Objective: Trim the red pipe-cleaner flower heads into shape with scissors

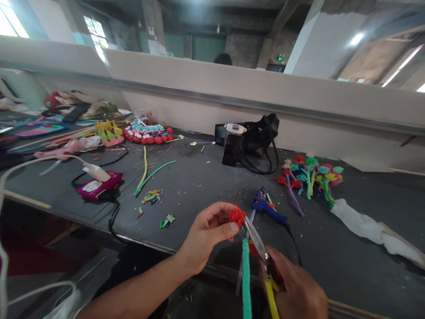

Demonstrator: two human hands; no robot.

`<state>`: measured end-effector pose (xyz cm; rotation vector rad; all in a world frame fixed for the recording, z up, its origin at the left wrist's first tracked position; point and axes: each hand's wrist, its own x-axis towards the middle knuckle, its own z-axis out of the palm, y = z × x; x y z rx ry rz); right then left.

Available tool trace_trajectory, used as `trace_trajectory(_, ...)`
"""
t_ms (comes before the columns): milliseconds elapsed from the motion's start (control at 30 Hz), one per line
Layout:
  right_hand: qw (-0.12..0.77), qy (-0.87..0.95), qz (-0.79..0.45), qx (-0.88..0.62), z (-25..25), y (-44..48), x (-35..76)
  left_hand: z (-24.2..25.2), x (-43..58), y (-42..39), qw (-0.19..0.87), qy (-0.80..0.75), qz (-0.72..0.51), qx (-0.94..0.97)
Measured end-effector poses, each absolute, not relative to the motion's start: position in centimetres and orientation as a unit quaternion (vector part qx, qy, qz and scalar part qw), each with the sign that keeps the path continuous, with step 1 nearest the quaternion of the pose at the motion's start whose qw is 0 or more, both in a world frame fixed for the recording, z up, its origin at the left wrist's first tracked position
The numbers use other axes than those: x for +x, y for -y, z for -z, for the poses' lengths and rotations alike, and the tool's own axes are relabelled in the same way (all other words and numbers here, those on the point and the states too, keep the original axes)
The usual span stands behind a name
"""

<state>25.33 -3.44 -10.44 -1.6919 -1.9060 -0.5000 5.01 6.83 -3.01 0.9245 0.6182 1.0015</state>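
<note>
Near the table's front edge, my left hand pinches a red fuzzy flower between thumb and fingers. A teal fuzzy stem hangs down below it; where it joins the flower is partly hidden. My right hand is wrapped round the handles of a pair of scissors, with yellow and dark red grips. The blade tips meet the right side of the flower. Just beyond my hands lies a blue glue gun, its cord running right.
Colourful fuzzy flowers lie at the right beside a white wrapped bundle. A black bag and a phone stand at the back. Clippings, loose stems and a purple power strip are on the left.
</note>
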Motion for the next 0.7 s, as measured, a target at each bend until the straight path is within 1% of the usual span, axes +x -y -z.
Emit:
trace_trajectory(167, 0.267, 0.681, 0.168, -0.661, 11.0, 3.8, 25.0, 3.0, 5.0, -6.8, 0.736, -0.281, -0.448, 0.423)
trace_trajectory(700, 0.287, 0.665, 0.168, -0.669, 11.8, 3.9, 24.4, 3.5, 5.3, -6.6, 0.74, -0.272, -0.43, 0.44)
